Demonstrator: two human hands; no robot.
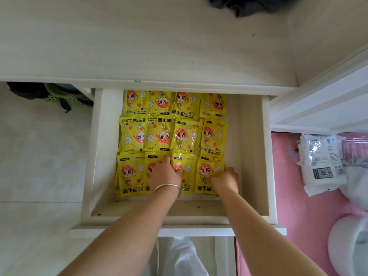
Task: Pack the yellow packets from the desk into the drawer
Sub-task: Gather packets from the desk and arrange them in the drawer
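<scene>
The white drawer (253,148) is pulled out under the desk (139,46). Several yellow hand-warmer packets (159,134) lie flat inside it in three rows, filling its left and middle. My left hand (165,174), with a silver bangle on the wrist, lies on the front row; its fingers curl over the second packet and its thumb digs into the left edge of the third packet (187,168). My right hand (225,179) grips the right edge of the front-right packet (205,176) with curled fingers. A bare strip of drawer floor runs along the right side.
A dark cloth (247,5) lies at the back of the desk. White plastic bags (320,162) sit on a pink surface to the right, with a white round tub (346,242) below them. A pale basket (59,96) stands under the desk at left.
</scene>
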